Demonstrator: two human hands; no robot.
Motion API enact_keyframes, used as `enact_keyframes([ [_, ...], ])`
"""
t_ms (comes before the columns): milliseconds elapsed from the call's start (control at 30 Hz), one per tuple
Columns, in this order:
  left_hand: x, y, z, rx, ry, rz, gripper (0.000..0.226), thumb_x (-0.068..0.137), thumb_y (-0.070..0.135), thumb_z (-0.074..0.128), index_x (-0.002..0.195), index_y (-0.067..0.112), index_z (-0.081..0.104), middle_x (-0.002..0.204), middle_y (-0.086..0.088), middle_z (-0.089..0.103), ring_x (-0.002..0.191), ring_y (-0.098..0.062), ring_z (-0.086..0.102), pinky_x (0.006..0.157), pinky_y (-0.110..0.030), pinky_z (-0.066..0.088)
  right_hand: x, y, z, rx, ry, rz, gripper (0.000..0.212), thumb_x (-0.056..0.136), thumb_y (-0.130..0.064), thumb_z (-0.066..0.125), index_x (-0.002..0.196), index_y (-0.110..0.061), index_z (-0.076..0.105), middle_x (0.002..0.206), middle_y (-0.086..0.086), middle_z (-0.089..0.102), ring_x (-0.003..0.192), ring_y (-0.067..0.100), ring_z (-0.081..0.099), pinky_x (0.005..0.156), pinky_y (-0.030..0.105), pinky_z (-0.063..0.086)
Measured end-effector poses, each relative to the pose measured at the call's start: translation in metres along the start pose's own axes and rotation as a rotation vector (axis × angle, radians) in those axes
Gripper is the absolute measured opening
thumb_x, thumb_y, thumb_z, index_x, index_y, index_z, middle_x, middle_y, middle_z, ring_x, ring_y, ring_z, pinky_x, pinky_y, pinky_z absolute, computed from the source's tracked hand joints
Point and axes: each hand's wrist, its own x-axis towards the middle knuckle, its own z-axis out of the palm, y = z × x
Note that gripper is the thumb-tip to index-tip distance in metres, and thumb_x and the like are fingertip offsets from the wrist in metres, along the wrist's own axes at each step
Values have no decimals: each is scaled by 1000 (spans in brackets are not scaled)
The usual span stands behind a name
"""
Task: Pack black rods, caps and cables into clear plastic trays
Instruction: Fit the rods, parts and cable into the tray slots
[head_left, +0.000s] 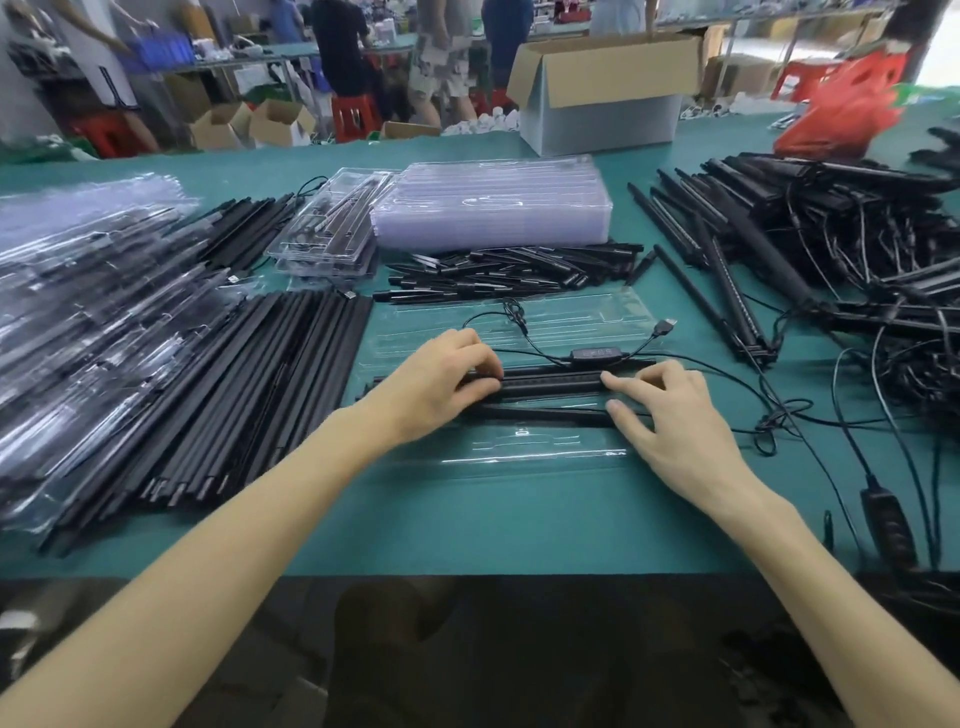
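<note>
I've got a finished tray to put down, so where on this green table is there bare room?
Best: the bare green strip of table between the open tray and the near edge. Also the patch between the stack of empty trays and the cardboard box. Crowded: rod rows on the left, tangled rods and cables on the right.

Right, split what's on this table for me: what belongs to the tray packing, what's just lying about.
Job: open clear tray, black rod on it, cable with controller, stack of empty trays, pile of short black parts, loose rods.
Lying about: cardboard box, red bag, red stool behind the table.
</note>
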Motion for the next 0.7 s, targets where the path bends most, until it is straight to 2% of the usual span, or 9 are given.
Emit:
enact_keyframes([
  [133, 4, 7, 22, -166, 91, -89, 12, 94, 21, 70, 104, 14, 69, 97, 3, 55, 93, -6, 46, 87, -15, 35, -1, 0, 0, 11, 3, 6, 40, 101, -39, 53, 140, -31, 58, 111, -7, 44, 106, 7, 30, 81, 28, 39],
  [233, 1, 3, 30, -124, 121, -65, 9, 95, 20, 68, 100, 13, 69, 98, 4, 58, 94, -13, 49, 91, -30, 39, 0, 0, -1, 23, -11, 15, 40, 101, -39, 54, 140, -31, 58, 113, -6, 45, 110, 10, 33, 85, 31, 43],
  [300, -1, 2, 32, -87, 127, -52, 15, 96, 28, 66, 100, 14, 69, 100, 8, 56, 97, -15, 49, 93, -37, 35, 1, 1, -3, 40, -32, 18, 41, 101, -40, 53, 140, -31, 57, 114, -5, 46, 113, 11, 34, 89, 32, 44],
  [433, 0, 1, 34, -28, 54, -55, 47, 92, 62, 44, 113, 25, 66, 106, 15, 49, 102, -6, 39, 89, -27, 23, 0, 2, -6, 60, -45, 17, 41, 100, -41, 54, 140, -34, 56, 115, -7, 47, 115, 10, 34, 83, 28, 39],
  [500, 2, 0, 35, -17, 45, -67, 52, 90, 68, 40, 113, 27, 64, 107, 16, 48, 101, -4, 36, 87, -26, 22, -1, 1, -7, 87, -38, 22, 40, 100, -40, 56, 139, -35, 57, 114, -8, 48, 114, 8, 34, 82, 27, 37],
  [600, 6, -3, 36, -11, 31, -95, 53, 88, 71, 40, 113, 30, 63, 108, 17, 49, 103, -5, 37, 88, -27, 23, -2, 1, -10, 146, -37, 20, 35, 100, -32, 59, 134, -29, 60, 112, -7, 51, 114, 9, 38, 89, 25, 36],
  [700, 7, -4, 37, 8, 16, -100, 55, 88, 73, 38, 114, 31, 62, 109, 16, 51, 105, -7, 40, 91, -28, 26, -1, 5, -17, 148, -46, 5, 21, 98, -19, 62, 118, -20, 68, 107, -6, 56, 108, 11, 48, 90, 19, 34],
])
